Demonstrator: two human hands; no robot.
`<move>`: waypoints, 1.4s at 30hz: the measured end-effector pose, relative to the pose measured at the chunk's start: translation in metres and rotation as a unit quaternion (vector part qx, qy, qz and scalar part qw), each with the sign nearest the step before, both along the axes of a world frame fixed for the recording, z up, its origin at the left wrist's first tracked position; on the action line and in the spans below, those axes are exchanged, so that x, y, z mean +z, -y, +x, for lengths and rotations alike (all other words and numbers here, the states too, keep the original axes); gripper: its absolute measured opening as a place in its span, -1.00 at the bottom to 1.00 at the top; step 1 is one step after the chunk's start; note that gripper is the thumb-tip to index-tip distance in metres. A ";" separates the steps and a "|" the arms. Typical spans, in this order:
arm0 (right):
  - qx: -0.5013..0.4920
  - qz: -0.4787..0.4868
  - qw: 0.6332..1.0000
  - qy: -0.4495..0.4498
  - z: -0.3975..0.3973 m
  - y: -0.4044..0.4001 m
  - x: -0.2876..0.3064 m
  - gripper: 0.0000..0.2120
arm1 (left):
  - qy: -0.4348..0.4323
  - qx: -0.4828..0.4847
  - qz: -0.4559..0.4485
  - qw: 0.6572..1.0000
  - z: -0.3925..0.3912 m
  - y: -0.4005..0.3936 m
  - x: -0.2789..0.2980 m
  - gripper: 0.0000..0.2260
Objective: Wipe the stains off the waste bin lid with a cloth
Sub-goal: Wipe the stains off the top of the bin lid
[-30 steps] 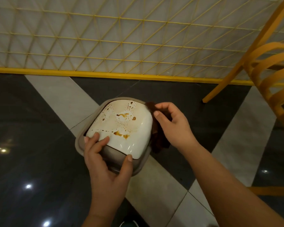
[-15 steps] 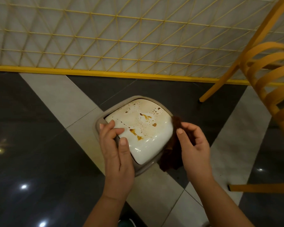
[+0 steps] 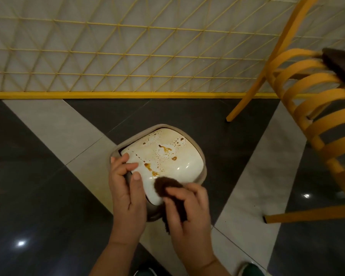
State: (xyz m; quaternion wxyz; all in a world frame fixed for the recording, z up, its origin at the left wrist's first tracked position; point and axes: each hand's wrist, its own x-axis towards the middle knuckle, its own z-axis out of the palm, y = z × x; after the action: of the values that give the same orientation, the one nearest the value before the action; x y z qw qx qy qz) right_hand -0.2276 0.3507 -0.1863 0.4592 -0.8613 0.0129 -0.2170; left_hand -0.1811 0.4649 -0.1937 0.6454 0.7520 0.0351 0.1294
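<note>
A small waste bin with a grey rim (image 3: pixel 202 166) stands on the floor in front of me. Its glossy white lid (image 3: pixel 179 162) carries brown-orange stains and speckles across the top. My left hand (image 3: pixel 127 188) grips the lid's near left edge, thumb on top. My right hand (image 3: pixel 189 214) is closed around a dark brown cloth (image 3: pixel 167 188), which presses on the lid's near corner, just below the lowest stain. Part of the cloth hangs under my palm.
A yellow wooden chair (image 3: pixel 311 108) stands close on the right, its leg (image 3: pixel 245 100) near the bin. A wall with a yellow lattice (image 3: pixel 127 56) runs behind. The floor is dark and pale glossy tile. My shoes (image 3: pixel 251 269) show at the bottom edge.
My right hand has brought the cloth from beside the lid's right edge onto its near corner. My left hand keeps its hold on the left edge. The view has shifted.
</note>
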 end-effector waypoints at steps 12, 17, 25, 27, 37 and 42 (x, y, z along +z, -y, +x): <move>-0.120 0.143 0.980 -0.072 0.007 0.007 -0.011 -0.71 | 0.001 0.002 0.006 1.000 0.002 0.001 0.002 -0.82; 0.043 0.005 0.999 0.006 -0.008 -0.001 -0.006 -0.85 | -0.001 -0.002 0.023 1.000 0.003 0.001 0.001 -0.80; -0.079 0.067 0.994 -0.026 0.013 0.012 0.009 -0.74 | 0.000 0.000 0.025 1.000 0.001 0.002 -0.001 -0.80; -0.025 0.036 0.999 -0.027 0.003 0.003 0.009 -0.79 | 0.000 0.002 0.028 1.000 0.003 0.001 -0.001 -0.80; -0.047 -0.030 0.993 -0.107 0.043 0.036 0.038 -0.71 | -0.031 0.017 0.037 0.999 0.000 0.004 0.004 -0.83; 0.128 -0.164 0.978 -0.033 0.027 0.032 0.039 -0.71 | -0.021 0.025 0.050 0.998 0.003 0.001 -0.002 -0.80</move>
State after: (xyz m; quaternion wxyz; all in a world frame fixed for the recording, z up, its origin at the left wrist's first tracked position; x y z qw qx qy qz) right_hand -0.2010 0.3190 -0.1468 0.3353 -0.9260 -0.1179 -0.1271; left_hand -0.1781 0.4638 -0.1954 0.6023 0.7851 0.0601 0.1313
